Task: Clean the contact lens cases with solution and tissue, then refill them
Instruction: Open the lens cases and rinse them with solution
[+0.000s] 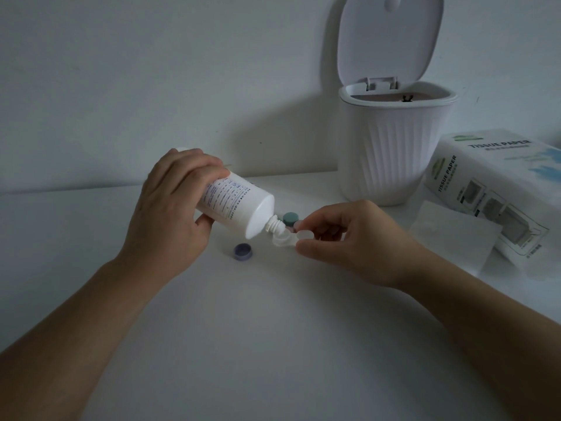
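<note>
White table (273, 329) against a pale wall. Left hand (170, 208) grips the bottle (239, 202), long axis tilted, nozzle pointing down-right into the case (288, 237), which the right hand (349, 241) pinches between thumb and fingertips.

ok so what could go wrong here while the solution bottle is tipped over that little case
1. The left hand tilts the solution bottle with its nozzle at the well of the white lens case; a hard squeeze could overflow onto the table.
2. The right hand only pinches the case's far end, so a nozzle nudge might tip it.
3. The purple cap lies open side up near the pour and may catch splashes.
</note>
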`<state>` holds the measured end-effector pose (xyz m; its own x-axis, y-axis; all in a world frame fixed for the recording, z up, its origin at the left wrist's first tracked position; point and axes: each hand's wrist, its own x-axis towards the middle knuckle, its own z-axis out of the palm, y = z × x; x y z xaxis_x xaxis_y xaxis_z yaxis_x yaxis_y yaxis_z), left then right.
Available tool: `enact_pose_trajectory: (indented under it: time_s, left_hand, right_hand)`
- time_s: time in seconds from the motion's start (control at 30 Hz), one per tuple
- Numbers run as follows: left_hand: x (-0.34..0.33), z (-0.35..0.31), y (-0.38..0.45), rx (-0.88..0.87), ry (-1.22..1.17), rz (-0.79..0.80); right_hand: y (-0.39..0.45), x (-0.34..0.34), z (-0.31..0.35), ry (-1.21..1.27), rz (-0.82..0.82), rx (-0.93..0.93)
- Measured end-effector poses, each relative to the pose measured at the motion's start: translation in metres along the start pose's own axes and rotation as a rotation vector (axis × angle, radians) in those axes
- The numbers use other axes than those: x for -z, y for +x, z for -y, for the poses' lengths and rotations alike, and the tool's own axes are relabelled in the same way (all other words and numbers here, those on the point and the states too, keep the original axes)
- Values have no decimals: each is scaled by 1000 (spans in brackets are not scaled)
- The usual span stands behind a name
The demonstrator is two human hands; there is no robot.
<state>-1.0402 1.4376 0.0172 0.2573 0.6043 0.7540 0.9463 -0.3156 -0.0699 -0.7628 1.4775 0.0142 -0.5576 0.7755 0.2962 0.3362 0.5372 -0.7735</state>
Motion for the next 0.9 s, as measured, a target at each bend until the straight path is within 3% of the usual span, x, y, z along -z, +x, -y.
enact_pose_trajectory:
  time_s: [0.5,0.9]
  left_hand:
    - [-3,2,-2,87,-89,-12]
    - [-1,1,-9,380,-357,10]
  right_hand:
    - [0,2,1,-13,-16,-15]
    - [1,6,3,126,-12,-59]
